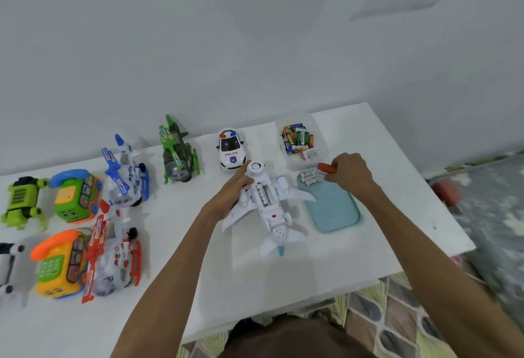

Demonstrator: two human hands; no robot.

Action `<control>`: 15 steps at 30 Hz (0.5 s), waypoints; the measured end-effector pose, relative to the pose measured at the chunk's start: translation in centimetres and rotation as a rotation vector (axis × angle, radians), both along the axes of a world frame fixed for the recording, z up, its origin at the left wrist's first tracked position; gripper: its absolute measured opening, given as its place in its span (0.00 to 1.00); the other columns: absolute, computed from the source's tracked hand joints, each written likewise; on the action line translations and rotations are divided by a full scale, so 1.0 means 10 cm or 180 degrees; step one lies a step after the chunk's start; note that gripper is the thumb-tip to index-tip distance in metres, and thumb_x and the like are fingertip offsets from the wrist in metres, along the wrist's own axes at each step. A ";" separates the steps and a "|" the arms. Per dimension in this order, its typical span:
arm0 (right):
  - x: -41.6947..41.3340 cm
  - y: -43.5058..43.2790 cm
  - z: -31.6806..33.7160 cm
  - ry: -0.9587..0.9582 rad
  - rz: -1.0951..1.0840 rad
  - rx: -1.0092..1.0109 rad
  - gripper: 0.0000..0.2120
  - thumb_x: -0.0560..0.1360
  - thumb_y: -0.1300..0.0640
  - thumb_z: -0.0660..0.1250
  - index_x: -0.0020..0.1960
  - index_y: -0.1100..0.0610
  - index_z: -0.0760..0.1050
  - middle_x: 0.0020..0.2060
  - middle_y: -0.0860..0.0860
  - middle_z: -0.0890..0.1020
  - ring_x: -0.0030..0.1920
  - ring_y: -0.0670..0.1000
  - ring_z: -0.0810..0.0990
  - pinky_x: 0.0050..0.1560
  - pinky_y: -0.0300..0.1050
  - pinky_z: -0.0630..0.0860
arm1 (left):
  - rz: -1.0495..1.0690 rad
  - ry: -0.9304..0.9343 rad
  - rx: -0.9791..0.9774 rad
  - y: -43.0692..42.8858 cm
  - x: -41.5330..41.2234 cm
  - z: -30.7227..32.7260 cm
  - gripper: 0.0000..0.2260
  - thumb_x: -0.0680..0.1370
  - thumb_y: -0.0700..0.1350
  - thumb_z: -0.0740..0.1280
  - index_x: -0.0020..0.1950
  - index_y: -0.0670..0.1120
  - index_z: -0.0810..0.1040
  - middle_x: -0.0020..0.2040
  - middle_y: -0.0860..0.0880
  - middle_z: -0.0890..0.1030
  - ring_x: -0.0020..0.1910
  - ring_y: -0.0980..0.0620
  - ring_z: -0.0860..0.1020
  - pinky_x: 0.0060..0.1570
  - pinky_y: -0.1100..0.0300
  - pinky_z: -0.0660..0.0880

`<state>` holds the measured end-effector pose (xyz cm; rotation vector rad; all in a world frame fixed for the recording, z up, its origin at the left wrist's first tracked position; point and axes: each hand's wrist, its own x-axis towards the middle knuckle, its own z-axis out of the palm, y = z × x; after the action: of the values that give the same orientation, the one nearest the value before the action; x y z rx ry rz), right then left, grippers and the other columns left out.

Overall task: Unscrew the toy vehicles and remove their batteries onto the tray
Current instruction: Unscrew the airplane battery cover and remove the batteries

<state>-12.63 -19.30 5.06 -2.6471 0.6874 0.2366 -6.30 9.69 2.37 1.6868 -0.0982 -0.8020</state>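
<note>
A white toy airplane (269, 210) lies belly-up at the table's middle, its battery compartment (263, 195) uncovered with batteries showing inside. My left hand (235, 187) grips the plane's left side near the nose. Over the far end of the light-blue tray (334, 213) my right hand (350, 171) is closed around a red-handled screwdriver (326, 167). Several white batteries (312, 177) lie at the tray's far edge, just under that hand.
A clear box (300, 139) of assorted batteries stands behind the tray. A police car (231, 149), green (177, 156), blue (127, 176) and red (113, 252) helicopters, two toy phones (76, 196) (61, 265) and a green robot toy (24, 201) fill the left. The table's right edge (442, 196) is close.
</note>
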 end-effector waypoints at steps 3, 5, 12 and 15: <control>-0.02 -0.14 -0.09 -0.0052 -0.0129 -0.0103 0.13 0.74 0.54 0.74 0.54 0.61 0.81 0.41 0.56 0.75 0.42 0.58 0.79 0.43 0.46 0.76 | -0.0054 0.0001 0.0010 -0.08 -0.03 0.03 0.21 0.83 0.37 0.56 0.68 0.59 0.72 0.64 0.59 0.79 0.58 0.60 0.78 0.56 0.64 0.75; 0.00 -0.17 -0.15 -0.0195 -0.0184 -0.0027 0.11 0.74 0.55 0.74 0.54 0.60 0.82 0.42 0.58 0.78 0.42 0.58 0.79 0.42 0.45 0.75 | -0.0045 0.0016 -0.0027 -0.12 -0.04 0.05 0.20 0.83 0.35 0.55 0.61 0.61 0.73 0.57 0.63 0.80 0.53 0.63 0.79 0.51 0.68 0.75; -0.07 -0.17 -0.36 -0.0725 -0.0537 0.0349 0.07 0.74 0.57 0.72 0.52 0.57 0.82 0.42 0.56 0.83 0.40 0.54 0.78 0.40 0.45 0.74 | -0.0031 -0.0053 0.0092 -0.10 -0.06 0.02 0.23 0.83 0.37 0.55 0.71 0.62 0.68 0.65 0.61 0.77 0.62 0.61 0.76 0.52 0.69 0.74; -0.11 -0.20 -0.40 -0.0897 -0.0782 0.0531 0.10 0.75 0.53 0.72 0.54 0.55 0.80 0.43 0.55 0.83 0.39 0.52 0.77 0.38 0.43 0.70 | -0.0050 -0.0012 0.0070 -0.11 -0.06 0.02 0.23 0.83 0.37 0.55 0.69 0.63 0.70 0.65 0.60 0.78 0.62 0.61 0.77 0.51 0.68 0.74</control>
<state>-13.71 -21.26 1.11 -2.3474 0.8461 -0.1401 -6.91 8.61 2.54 1.7103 -0.1057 -0.8144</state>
